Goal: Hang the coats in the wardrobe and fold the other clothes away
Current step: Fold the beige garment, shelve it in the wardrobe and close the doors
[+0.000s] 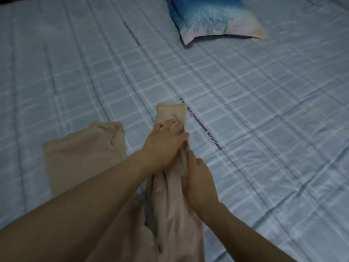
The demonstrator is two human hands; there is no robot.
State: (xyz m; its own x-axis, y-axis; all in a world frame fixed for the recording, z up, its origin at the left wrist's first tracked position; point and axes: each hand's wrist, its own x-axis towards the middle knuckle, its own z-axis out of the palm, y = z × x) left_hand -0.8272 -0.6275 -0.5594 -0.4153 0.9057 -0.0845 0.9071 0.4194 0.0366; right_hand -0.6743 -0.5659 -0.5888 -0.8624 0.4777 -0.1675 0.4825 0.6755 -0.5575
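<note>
A pair of beige trousers (75,157) lies on the bed with its two legs pointing away from me. The left leg lies flat. The right leg is bunched lengthwise, its cuff (171,112) resting on the sheet. My left hand (166,142) lies on the right leg just below the cuff, fingers spread and curled over the cloth. My right hand (198,182) grips the bunched fabric from the right side, a little nearer to me. The waist end is hidden under my forearms at the bottom edge.
The bed is covered by a light blue checked sheet (264,129) with a printed strip of lettering (204,127) just right of the trousers. A blue patterned pillow (217,16) lies at the far top.
</note>
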